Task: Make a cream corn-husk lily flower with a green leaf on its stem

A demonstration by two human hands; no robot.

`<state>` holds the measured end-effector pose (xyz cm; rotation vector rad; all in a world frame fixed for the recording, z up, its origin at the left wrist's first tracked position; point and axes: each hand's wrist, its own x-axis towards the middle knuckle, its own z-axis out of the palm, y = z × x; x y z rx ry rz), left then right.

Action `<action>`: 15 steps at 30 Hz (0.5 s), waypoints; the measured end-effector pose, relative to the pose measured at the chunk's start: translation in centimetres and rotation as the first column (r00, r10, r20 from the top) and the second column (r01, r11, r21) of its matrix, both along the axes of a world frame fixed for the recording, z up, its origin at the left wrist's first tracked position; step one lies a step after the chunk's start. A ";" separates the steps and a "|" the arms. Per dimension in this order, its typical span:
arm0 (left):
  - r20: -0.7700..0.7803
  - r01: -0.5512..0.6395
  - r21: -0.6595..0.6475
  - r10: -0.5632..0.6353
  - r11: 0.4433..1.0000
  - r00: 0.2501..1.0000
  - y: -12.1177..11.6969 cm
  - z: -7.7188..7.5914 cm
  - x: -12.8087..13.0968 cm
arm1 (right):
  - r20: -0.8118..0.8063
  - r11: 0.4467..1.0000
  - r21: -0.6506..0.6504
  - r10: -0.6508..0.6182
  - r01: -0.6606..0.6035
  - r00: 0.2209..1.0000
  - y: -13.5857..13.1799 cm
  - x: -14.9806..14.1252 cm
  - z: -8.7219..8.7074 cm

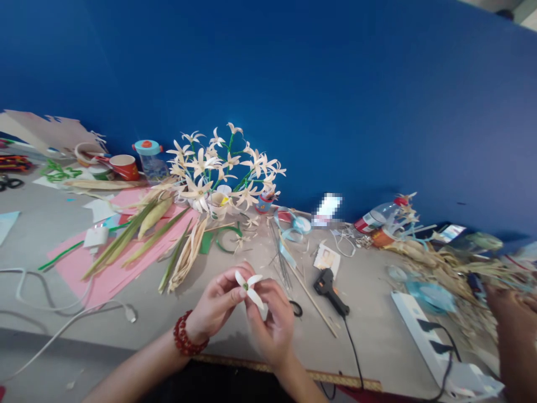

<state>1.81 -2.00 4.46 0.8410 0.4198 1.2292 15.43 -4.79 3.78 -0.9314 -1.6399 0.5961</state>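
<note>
Between both hands, just above the table's front part, is a small white craft flower (254,296) with long pointed petals and a green centre. My left hand (218,302), with a red bead bracelet (184,336) on its wrist, pinches the flower from the left. My right hand (274,319) has its fingers closed round the petals on the right; its palm side is partly hidden. Beyond the hands stands a bunch of similar pale flowers (201,162) on green stems in a cup (218,207). Right of my hands lies a black glue gun (331,292).
Pink paper (75,268) with corn husks (155,218) and a white charger (95,238) lies left. A wooden stick (312,299) and thin wires (282,260) lie ahead. Rightward are a power strip (413,330), a plastic bottle (377,215) and another person's hand (509,308). A blue wall (268,73) rises behind.
</note>
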 end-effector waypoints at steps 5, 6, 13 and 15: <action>-0.007 -0.005 0.052 0.005 0.999 1.000 0.0 -0.1 0.1 | 0.021 0.999 0.046 -0.024 0.024 0.999 0.0 0.0 -0.2; -0.010 -0.008 0.067 0.008 0.998 1.000 0.0 -0.1 0.1 | 0.021 0.998 0.063 -0.025 0.024 0.999 0.0 -0.1 -0.3; -0.023 -0.002 0.105 0.004 0.995 1.000 0.0 -0.2 0.1 | 0.031 0.989 0.147 -0.034 0.029 0.999 0.1 -0.1 -0.5; -0.026 -0.007 0.115 0.010 0.993 1.000 0.0 -0.3 0.0 | 0.037 0.986 0.165 -0.041 0.035 0.998 0.1 -0.1 -0.5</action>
